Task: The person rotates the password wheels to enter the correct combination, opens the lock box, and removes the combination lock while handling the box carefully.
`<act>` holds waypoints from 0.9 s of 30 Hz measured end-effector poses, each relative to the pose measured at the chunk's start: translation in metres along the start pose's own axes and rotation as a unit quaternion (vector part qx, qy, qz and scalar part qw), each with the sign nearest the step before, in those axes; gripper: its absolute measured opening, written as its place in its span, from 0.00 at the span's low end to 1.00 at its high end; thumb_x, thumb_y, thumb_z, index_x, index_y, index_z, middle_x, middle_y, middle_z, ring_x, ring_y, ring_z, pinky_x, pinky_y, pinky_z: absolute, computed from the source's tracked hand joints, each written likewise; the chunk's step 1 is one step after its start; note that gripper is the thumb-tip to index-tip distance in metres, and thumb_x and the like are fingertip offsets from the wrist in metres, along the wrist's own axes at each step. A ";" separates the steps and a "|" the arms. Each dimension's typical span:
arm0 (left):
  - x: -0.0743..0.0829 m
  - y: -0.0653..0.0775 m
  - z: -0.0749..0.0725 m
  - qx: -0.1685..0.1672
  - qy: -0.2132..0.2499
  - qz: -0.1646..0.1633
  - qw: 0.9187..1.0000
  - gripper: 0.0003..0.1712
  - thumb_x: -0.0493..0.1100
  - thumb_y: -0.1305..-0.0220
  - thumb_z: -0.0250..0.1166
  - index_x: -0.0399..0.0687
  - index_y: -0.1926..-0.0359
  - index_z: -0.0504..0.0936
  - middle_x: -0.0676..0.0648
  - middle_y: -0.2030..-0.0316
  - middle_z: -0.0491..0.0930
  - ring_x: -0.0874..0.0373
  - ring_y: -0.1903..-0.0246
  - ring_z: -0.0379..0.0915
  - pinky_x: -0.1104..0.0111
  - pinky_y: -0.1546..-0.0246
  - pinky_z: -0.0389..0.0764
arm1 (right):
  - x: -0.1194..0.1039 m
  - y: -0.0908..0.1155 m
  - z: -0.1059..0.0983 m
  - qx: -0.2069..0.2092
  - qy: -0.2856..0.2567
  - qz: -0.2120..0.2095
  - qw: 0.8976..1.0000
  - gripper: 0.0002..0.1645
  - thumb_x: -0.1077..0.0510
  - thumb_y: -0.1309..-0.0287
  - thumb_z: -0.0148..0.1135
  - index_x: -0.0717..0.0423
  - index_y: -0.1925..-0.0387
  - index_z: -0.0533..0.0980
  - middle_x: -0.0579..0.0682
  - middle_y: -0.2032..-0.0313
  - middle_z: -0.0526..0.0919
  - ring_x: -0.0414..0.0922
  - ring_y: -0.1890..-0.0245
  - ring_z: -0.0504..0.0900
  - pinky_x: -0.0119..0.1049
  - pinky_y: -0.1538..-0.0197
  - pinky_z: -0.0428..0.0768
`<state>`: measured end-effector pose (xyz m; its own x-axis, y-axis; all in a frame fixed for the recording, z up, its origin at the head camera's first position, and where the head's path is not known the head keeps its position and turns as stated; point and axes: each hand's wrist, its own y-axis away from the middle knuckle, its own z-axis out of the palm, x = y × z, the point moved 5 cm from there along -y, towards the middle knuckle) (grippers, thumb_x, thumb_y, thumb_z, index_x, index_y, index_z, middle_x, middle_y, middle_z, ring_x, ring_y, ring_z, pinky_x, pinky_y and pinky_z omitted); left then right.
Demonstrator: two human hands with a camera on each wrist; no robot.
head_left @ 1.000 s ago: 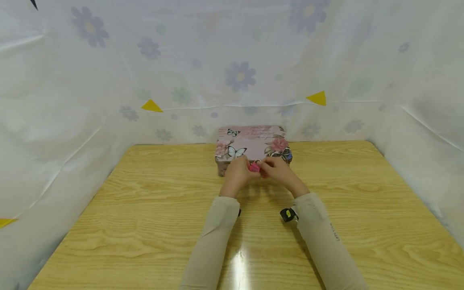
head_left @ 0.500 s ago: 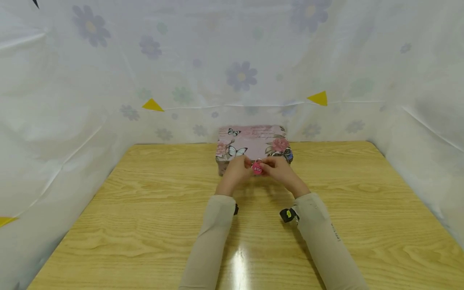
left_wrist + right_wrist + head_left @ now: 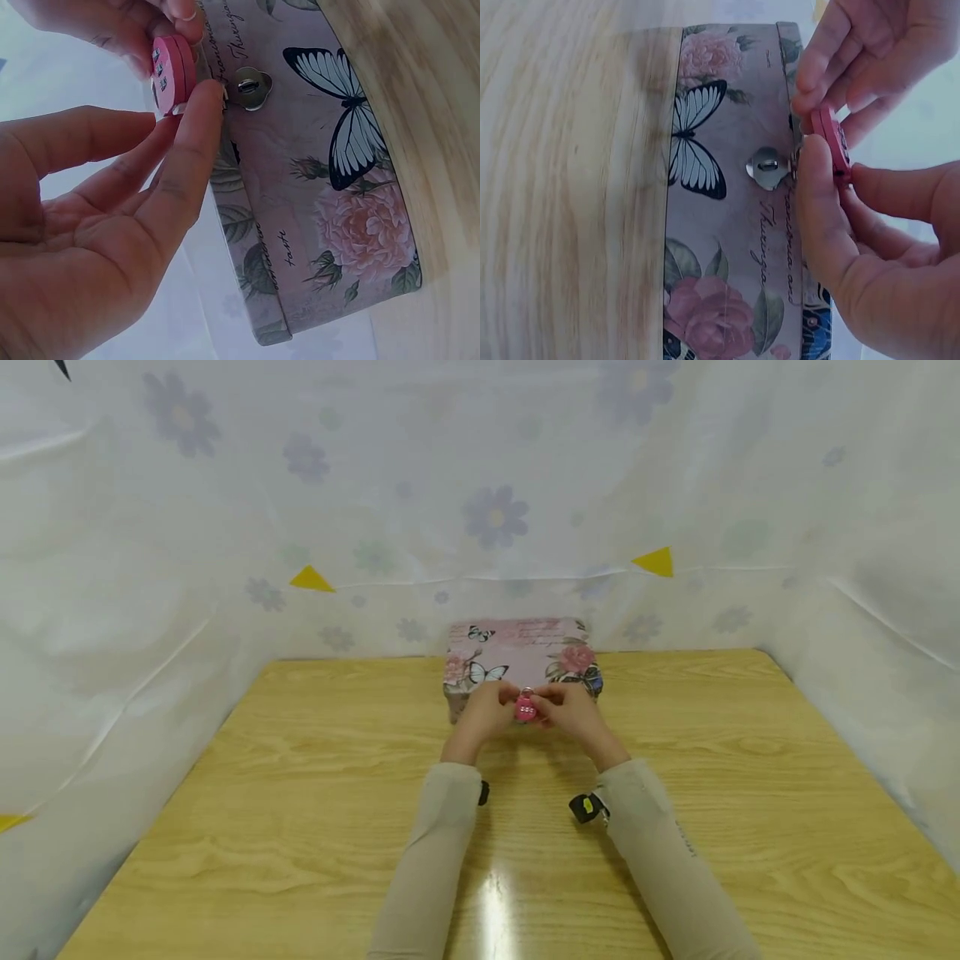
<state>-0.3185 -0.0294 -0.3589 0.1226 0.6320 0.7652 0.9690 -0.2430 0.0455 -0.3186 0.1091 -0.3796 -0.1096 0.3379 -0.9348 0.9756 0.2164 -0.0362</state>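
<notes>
A small pink combination padlock (image 3: 526, 708) with number dials and a metal shackle is held up at the front of the lidded tin box (image 3: 525, 668). My right hand (image 3: 576, 713) pinches the padlock (image 3: 829, 142) between thumb and forefinger. From the other side my left hand (image 3: 486, 714) reaches in, its thumb and forefinger apart and fingertips right at the padlock's edge (image 3: 174, 75). Beside the padlock, a silver clasp plate (image 3: 250, 88) with a slot sits on the box front. The box is pink, printed with butterflies, roses and script, and its lid is down.
The box stands at the back of a wood-grain table (image 3: 315, 793). Behind and at both sides hangs a pale flowered sheet (image 3: 420, 477) with yellow triangles (image 3: 654, 562) on it. A black wrist camera (image 3: 587, 807) is strapped by the right sleeve.
The padlock has turned so its dials face me, with its shackle upward. My left hand draws back from it, then comes close again, while my right hand keeps its pinch.
</notes>
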 end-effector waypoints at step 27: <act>-0.028 0.025 -0.062 0.011 -0.098 0.004 0.995 0.08 0.35 0.34 0.56 0.34 0.63 0.80 0.42 0.69 0.78 0.54 0.72 0.71 0.67 0.72 0.74 | -0.030 -0.012 0.075 0.053 -0.083 0.002 0.995 0.12 0.68 0.38 0.59 0.72 0.55 0.78 0.66 0.61 0.83 0.50 0.66 0.85 0.47 0.58 0.83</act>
<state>-0.3114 -0.0991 -0.3393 0.1679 0.7616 0.6259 0.9720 -0.2339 0.0240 -0.3127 0.0276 -0.3771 -0.0805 0.1815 -0.9801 0.9915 0.1150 -0.0602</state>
